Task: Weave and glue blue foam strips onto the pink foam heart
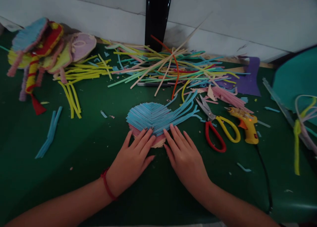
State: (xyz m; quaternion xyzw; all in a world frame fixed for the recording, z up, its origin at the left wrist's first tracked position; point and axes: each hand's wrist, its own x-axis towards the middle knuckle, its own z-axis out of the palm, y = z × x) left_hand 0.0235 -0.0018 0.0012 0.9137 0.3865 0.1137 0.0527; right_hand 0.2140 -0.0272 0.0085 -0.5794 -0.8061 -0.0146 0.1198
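Observation:
A round craft piece (148, 114) lies flat before me, its face laid with blue pipe cleaners in a leaf-vein pattern. Their uncut ends (183, 109) fan out past its right side. Along the lower edge a pink base shows. My left hand (136, 154) rests with fingers stretched on the lower left of the piece. On its lower right lie the fingertips of my right hand (184, 154), spread and flat, touching the blue strips. Close on the right are scissors (210, 116) with blades apart, one handle red and one yellow.
A yellow glue gun (247, 124) lies right of the scissors, its cord running toward me. Loose pipe cleaners (158, 68) heap along the back, near a black upright object (158, 15). Several finished fan shapes (84, 47) are piled at back left. Blue strips (51, 131) lie left.

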